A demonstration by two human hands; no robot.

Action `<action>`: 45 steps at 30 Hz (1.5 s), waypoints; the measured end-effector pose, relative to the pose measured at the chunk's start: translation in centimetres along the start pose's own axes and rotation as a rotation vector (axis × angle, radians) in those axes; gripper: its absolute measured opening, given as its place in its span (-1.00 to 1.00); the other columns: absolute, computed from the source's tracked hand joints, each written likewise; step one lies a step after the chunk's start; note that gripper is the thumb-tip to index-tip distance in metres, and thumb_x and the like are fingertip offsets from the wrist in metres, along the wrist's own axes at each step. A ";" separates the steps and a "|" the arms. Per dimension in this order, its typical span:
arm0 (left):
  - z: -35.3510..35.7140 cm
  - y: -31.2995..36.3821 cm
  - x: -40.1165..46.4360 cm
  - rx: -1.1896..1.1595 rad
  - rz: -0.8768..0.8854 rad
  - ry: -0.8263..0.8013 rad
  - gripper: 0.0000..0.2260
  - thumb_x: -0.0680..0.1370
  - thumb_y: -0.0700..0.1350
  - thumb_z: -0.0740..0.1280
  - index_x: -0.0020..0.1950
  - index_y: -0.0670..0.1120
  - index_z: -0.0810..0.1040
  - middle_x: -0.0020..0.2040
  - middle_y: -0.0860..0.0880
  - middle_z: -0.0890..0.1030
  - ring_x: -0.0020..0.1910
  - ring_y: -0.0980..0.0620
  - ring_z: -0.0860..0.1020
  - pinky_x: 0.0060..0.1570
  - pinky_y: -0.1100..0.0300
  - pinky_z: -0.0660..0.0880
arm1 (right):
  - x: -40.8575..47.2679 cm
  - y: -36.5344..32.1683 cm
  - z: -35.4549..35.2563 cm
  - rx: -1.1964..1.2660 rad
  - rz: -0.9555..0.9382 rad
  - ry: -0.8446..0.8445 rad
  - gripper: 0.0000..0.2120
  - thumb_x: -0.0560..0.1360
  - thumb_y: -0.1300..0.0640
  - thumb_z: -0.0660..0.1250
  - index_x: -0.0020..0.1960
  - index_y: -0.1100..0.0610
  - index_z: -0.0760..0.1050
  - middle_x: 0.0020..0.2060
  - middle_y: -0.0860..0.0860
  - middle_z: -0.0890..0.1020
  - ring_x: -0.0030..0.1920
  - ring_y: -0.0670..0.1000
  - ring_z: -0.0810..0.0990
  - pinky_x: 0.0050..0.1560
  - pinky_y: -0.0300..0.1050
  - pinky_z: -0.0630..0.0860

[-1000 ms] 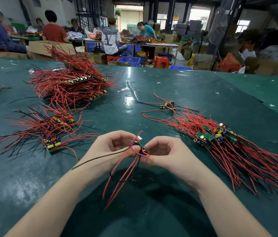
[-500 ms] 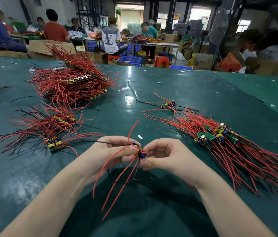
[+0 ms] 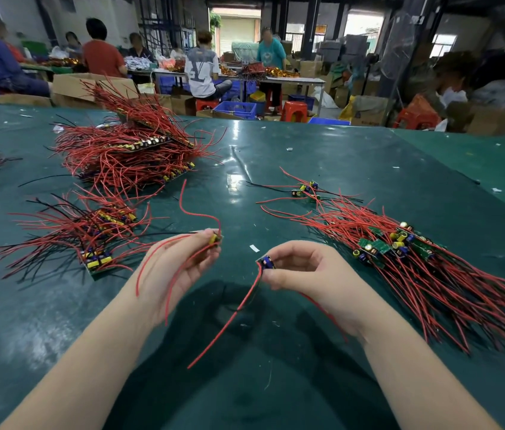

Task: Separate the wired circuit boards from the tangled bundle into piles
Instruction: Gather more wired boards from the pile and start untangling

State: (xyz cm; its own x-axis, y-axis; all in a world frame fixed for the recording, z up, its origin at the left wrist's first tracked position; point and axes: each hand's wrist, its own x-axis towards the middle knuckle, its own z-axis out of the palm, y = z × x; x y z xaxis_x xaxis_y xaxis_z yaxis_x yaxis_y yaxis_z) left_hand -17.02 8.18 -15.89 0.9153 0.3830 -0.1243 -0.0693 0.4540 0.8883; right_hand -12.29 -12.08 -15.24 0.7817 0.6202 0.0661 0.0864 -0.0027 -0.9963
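Red-wired boards: two | left hand (image 3: 183, 268) pinches one (image 3: 214, 238) | right hand (image 3: 300, 268) pinches other (image 3: 266, 262)

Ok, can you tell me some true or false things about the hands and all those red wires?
1. Each hand pinches its own small wired circuit board: left hand, right hand. True.
2. The two held boards touch. False: they are apart.
3. The glossy green table holds several red-wire piles. True.
4. The loose green-board bundle lies left of the hands. False: it lies right.
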 end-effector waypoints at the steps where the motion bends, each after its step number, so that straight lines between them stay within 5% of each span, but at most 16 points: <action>1: -0.2 0.0 0.1 0.017 0.043 0.056 -0.90 0.53 -0.28 0.33 -0.05 -0.29 0.62 -0.18 -0.12 0.67 -0.24 0.08 0.64 -0.22 0.34 0.59 | 0.1 0.0 -0.1 0.007 0.008 0.027 -0.77 0.29 0.20 0.56 -0.08 0.02 0.66 -0.19 0.01 0.71 -0.19 -0.07 0.63 -0.06 -0.17 0.55; 3: -0.9 0.1 0.5 -0.032 0.131 0.189 -0.93 0.55 -0.31 0.31 -0.04 -0.30 0.58 -0.11 -0.14 0.63 -0.13 0.07 0.61 -0.09 0.36 0.58 | 0.2 -0.1 -0.2 0.061 0.036 0.075 -0.72 0.36 0.27 0.51 0.03 0.04 0.61 -0.21 0.00 0.70 -0.24 -0.08 0.60 -0.15 -0.22 0.51; 7: -2.0 1.3 1.5 -0.374 0.130 0.422 -0.82 0.59 -0.34 0.23 -0.21 -0.23 0.46 -0.22 -0.10 0.49 -0.16 0.08 0.53 -0.15 0.37 0.58 | 0.3 -0.3 -0.2 0.188 0.083 0.119 -0.79 0.44 0.29 0.42 0.04 0.09 0.63 -0.27 -0.01 0.64 -0.30 -0.08 0.58 -0.22 -0.28 0.53; 11: -2.3 1.3 1.9 -0.399 0.047 0.379 -0.81 0.63 -0.28 0.19 -0.18 -0.11 0.41 -0.26 0.00 0.55 -0.26 0.16 0.58 0.06 0.42 0.48 | 0.4 -0.5 0.0 0.379 0.139 0.157 -0.87 0.49 0.31 0.35 -0.12 0.18 0.66 -0.35 0.00 0.62 -0.34 -0.04 0.60 -0.30 -0.28 0.56; 16: -2.4 1.2 1.5 -0.628 -0.045 0.362 -0.74 0.67 -0.14 0.17 0.05 -0.36 0.46 0.01 -0.21 0.57 -0.02 -0.06 0.61 -0.31 0.31 0.59 | 0.7 -0.4 -0.2 0.510 0.159 0.257 -0.83 0.50 0.25 0.37 -0.20 0.19 0.71 -0.30 0.12 0.64 -0.29 0.05 0.69 -0.32 -0.25 0.59; 20: -1.3 1.0 0.6 -0.508 -0.173 0.188 -0.66 0.68 -0.15 0.12 -0.01 -0.41 0.51 -0.14 -0.23 0.63 -0.26 -0.03 0.67 -0.37 0.34 0.57 | 0.8 0.1 0.0 0.353 0.114 0.298 -0.88 0.47 0.13 0.41 -0.13 0.16 0.70 -0.17 0.17 0.71 -0.24 0.10 0.70 -0.29 -0.20 0.59; 23: -0.3 0.5 0.0 -0.179 -0.177 0.048 -0.77 0.62 -0.25 0.18 -0.06 -0.35 0.57 -0.28 -0.16 0.64 -0.35 0.03 0.66 -0.36 0.35 0.57 | 0.7 0.3 0.1 0.140 0.012 0.390 -0.90 0.45 0.13 0.45 -0.11 0.15 0.68 -0.27 0.07 0.71 -0.29 0.06 0.70 -0.32 -0.20 0.60; 27: 1.2 -0.8 -1.4 0.204 -0.210 -0.244 -0.80 0.51 -0.15 0.33 -0.07 -0.29 0.62 -0.18 -0.23 0.67 -0.26 -0.04 0.68 -0.30 0.20 0.60 | 0.6 0.7 0.6 -0.106 -0.122 0.473 -0.94 0.42 0.13 0.49 -0.22 0.03 0.66 -0.35 -0.04 0.69 -0.37 -0.07 0.65 -0.32 -0.21 0.58; 32: 2.1 -1.2 -2.3 0.248 -0.375 -0.477 -0.77 0.41 -0.05 0.37 -0.11 -0.16 0.71 -0.04 -0.25 0.68 -0.15 -0.08 0.69 -0.14 0.06 0.63 | 0.7 1.4 1.7 -0.399 -0.251 0.509 -0.92 0.40 0.05 0.50 -0.25 -0.09 0.64 -0.33 -0.20 0.67 -0.30 -0.15 0.66 -0.16 -0.09 0.61; 38: 2.0 -1.2 -2.4 0.216 -0.369 -0.440 -0.83 0.38 -0.14 0.37 -0.11 -0.21 0.61 -0.36 -0.05 0.57 -0.37 0.05 0.62 -0.18 0.10 0.64 | 0.4 1.4 2.4 -0.643 -0.337 0.529 -0.96 0.41 -0.01 0.48 -0.18 -0.06 0.67 -0.32 -0.26 0.66 -0.28 -0.23 0.61 -0.19 -0.28 0.51; 45: 2.1 -1.3 -2.5 0.296 -0.277 -0.432 -0.90 0.56 -0.25 0.28 -0.02 -0.28 0.55 -0.18 -0.16 0.61 -0.24 -0.04 0.67 -0.14 0.13 0.63 | 0.2 1.3 3.0 -0.719 -0.374 0.548 -0.92 0.43 0.00 0.45 -0.11 -0.04 0.68 -0.27 -0.16 0.67 -0.34 -0.13 0.59 -0.19 -0.03 0.57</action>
State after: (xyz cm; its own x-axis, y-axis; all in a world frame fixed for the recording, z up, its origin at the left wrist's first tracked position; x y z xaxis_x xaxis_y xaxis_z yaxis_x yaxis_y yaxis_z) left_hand -18.37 4.94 -15.81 0.9665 -0.1080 -0.2329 0.2518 0.2227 0.9418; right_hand -13.87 -9.57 -16.68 0.7902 0.2284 0.5687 0.6010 -0.4703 -0.6462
